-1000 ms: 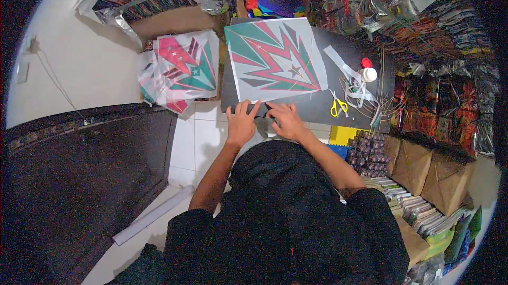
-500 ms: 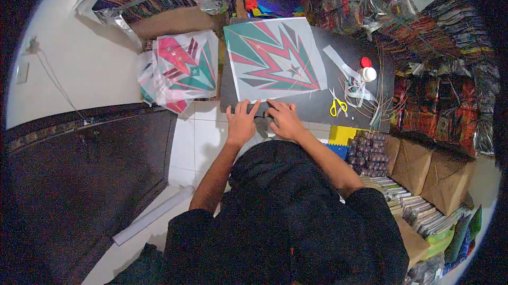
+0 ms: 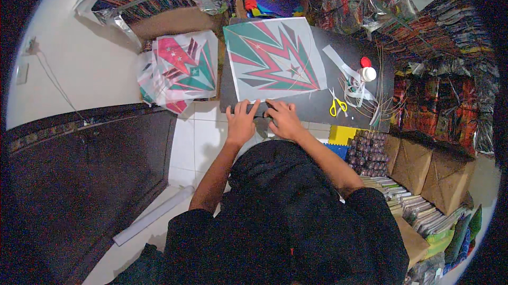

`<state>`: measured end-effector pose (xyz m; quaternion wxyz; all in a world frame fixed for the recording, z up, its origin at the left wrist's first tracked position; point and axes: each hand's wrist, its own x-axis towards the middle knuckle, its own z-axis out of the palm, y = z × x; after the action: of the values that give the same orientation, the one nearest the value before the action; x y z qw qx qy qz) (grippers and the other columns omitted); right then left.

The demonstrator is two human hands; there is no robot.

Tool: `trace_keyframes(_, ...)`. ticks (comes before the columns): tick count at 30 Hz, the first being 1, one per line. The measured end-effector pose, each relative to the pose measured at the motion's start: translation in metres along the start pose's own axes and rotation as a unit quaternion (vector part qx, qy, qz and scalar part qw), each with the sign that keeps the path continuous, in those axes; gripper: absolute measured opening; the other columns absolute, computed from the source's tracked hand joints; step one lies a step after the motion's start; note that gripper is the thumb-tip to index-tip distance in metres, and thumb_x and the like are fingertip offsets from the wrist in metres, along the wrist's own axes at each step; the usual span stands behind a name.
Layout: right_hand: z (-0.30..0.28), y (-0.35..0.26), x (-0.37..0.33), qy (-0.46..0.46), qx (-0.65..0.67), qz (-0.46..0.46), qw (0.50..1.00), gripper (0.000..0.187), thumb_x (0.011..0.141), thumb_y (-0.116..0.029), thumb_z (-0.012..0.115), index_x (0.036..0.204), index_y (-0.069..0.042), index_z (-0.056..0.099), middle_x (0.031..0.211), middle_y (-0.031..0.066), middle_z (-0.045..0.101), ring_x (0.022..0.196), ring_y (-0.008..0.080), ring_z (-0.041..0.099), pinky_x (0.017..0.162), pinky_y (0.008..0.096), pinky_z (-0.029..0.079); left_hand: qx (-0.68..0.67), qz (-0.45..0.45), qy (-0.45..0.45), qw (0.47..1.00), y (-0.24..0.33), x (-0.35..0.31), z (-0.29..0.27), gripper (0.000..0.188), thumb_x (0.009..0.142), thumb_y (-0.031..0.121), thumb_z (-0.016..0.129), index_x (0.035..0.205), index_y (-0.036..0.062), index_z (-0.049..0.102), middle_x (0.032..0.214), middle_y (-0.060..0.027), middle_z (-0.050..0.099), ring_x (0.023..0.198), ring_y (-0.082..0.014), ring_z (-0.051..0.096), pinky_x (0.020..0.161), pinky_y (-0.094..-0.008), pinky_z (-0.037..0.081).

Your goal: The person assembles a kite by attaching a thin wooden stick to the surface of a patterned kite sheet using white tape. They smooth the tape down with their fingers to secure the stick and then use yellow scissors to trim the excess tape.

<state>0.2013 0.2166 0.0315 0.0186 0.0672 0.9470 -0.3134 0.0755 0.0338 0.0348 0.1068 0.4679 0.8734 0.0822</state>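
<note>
A thin kite sheet [image 3: 275,57] printed in green, red, white and black lies flat on a black table board [image 3: 330,39]. Fine sticks seem to cross its face. At the sheet's near edge, my left hand [image 3: 242,122] rests with fingers spread, its index finger touching the border. My right hand [image 3: 284,119] sits close beside it, index fingertip on the same border, its other fingers bent but apart. The two index fingertips are a short gap apart. What lies under the palms is hidden.
Yellow scissors [image 3: 337,106], white ribbon strips [image 3: 341,61], a white-capped bottle [image 3: 368,74] and loose thin sticks [image 3: 389,104] lie on the right. More printed sheets [image 3: 185,70] are stacked left. Packed bundles [image 3: 439,36] and brown boxes [image 3: 439,176] crowd the right side.
My right index fingertip has shifted very slightly along the sheet's edge. The sheet and my left hand look the same.
</note>
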Motion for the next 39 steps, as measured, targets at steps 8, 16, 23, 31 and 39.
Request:
trace_keyframes(8, 0.002, 0.001, 0.000, 0.001, -0.020, -0.001, 1.000, 0.031, 0.083, -0.020, 0.071, 0.114, -0.014, 0.070, 0.160, 0.0140, 0.051, 0.134, 0.0342, 0.051, 0.101, 0.0534, 0.037, -0.010, 0.002, -0.014, 1.000, -0.001, 0.000, -0.002, 0.095, 0.081, 0.016, 0.080, 0.166, 0.0269, 0.039, 0.146, -0.0095, 0.049, 0.141, -0.0285, 0.045, 0.117, -0.0651, 0.027)
trace_keyframes(16, 0.003, 0.002, 0.000, -0.001, -0.021, 0.004, 1.000, 0.033, 0.082, -0.021, 0.072, 0.114, -0.016, 0.070, 0.162, 0.0162, 0.049, 0.134, 0.0360, 0.051, 0.101, 0.0539, 0.037, -0.007, -0.001, -0.009, 1.000, 0.003, 0.000, -0.005, 0.092, 0.082, 0.018, 0.081, 0.164, 0.0233, 0.040, 0.146, -0.0106, 0.049, 0.142, -0.0289, 0.044, 0.118, -0.0645, 0.027)
trace_keyframes(23, 0.004, 0.002, 0.001, 0.008, -0.015, 0.004, 1.000, 0.033, 0.081, -0.020, 0.071, 0.113, -0.014, 0.071, 0.163, 0.0167, 0.047, 0.133, 0.0362, 0.051, 0.101, 0.0541, 0.037, -0.102, 0.087, 0.015, 0.991, 0.001, 0.008, 0.001, 0.079, 0.083, 0.006, 0.072, 0.157, 0.0078, 0.046, 0.152, -0.0112, 0.053, 0.143, -0.0288, 0.048, 0.121, -0.0536, 0.029)
trace_keyframes(31, 0.000, 0.000, 0.002, -0.023, 0.013, 0.030, 0.999, 0.035, 0.080, -0.023, 0.074, 0.113, -0.012, 0.071, 0.163, 0.0174, 0.046, 0.141, 0.0385, 0.047, 0.110, 0.0576, 0.036, -0.101, 0.079, 0.025, 0.991, 0.006, 0.010, 0.011, 0.073, 0.087, 0.006, 0.068, 0.157, 0.0065, 0.046, 0.155, -0.0095, 0.052, 0.145, -0.0257, 0.049, 0.121, -0.0541, 0.028)
trace_keyframes(39, -0.004, 0.005, -0.005, 0.070, 0.081, 0.068, 0.992, 0.028, 0.078, -0.018, 0.069, 0.107, -0.015, 0.071, 0.159, 0.0135, 0.052, 0.138, 0.0371, 0.049, 0.110, 0.0559, 0.034, -0.029, 0.057, 0.020, 0.998, 0.012, 0.013, 0.017, 0.082, 0.081, 0.009, 0.076, 0.158, 0.0111, 0.046, 0.152, -0.0061, 0.051, 0.143, -0.0240, 0.048, 0.117, -0.0613, 0.028)
